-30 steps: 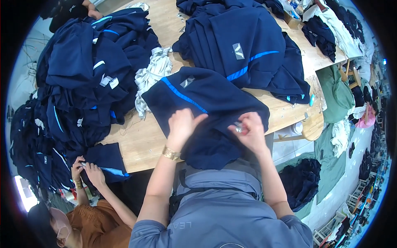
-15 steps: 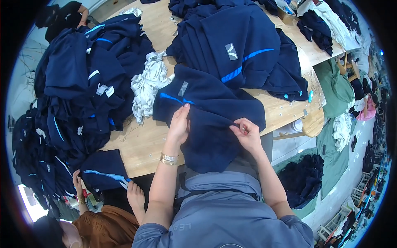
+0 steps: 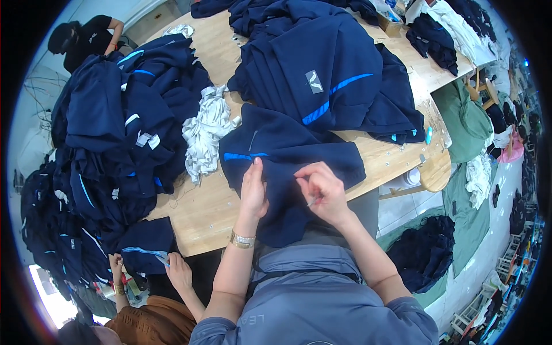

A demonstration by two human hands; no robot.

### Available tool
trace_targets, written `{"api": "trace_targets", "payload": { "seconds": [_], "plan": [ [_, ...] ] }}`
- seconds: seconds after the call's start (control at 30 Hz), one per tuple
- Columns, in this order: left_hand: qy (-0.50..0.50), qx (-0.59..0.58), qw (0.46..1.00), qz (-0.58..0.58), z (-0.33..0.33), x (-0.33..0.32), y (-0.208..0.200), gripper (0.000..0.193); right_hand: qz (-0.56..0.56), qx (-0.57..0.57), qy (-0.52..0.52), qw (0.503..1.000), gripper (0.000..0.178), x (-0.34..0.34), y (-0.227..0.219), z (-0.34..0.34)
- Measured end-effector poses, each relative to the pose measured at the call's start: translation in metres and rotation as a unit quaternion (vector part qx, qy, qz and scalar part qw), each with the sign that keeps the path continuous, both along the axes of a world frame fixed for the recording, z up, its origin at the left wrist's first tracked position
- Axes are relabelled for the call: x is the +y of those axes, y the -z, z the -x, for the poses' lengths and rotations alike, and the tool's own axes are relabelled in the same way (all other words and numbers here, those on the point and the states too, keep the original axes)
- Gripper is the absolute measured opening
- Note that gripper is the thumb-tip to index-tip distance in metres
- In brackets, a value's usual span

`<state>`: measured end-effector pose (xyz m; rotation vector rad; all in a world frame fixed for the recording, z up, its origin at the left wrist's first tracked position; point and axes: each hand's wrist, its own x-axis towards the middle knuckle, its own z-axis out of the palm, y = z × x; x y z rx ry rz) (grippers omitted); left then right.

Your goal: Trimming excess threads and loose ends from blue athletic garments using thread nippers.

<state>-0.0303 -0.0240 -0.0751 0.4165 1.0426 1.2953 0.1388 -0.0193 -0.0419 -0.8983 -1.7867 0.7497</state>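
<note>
A navy garment piece [image 3: 290,141] with a blue stripe and a small grey patch lies over the table edge and hangs toward my lap. My left hand [image 3: 253,192] grips it just below the stripe, thumb on top, the other fingers partly hidden. Over the cloth to the right, my right hand [image 3: 323,192] is closed, thumb and forefinger pinched together. A small pale metallic tool [image 3: 312,201] pokes out from under its curled fingers; its kind is not clear. Whether the pinch holds thread or cloth cannot be made out.
Large navy garment heaps [image 3: 305,63] cover the wooden table [image 3: 195,224], with another pile [image 3: 109,126] at left. White cloth strips [image 3: 204,138] lie between them. At lower left, a co-worker's hands [image 3: 181,273] hold a navy piece. A wooden stool [image 3: 434,172] stands at right.
My right hand has moved left and turned over, leaving the garment's right side. The garment's lower part has slackened and folded. My left hand stays near the stripe.
</note>
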Motion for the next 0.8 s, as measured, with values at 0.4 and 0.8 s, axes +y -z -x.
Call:
{"api": "trace_targets", "payload": {
  "seconds": [0.4,0.8],
  "plan": [
    [0.022,0.096,0.994,-0.041,-0.011,-0.007,-0.013,0.019,-0.192,-0.162,0.002,0.968,0.016,-0.001,0.002,0.006],
    [-0.018,0.092,0.995,-0.017,-0.018,-0.005,-0.03,0.023,-0.063,-0.031,0.019,0.997,0.019,-0.001,0.0,0.003]
  ]
}}
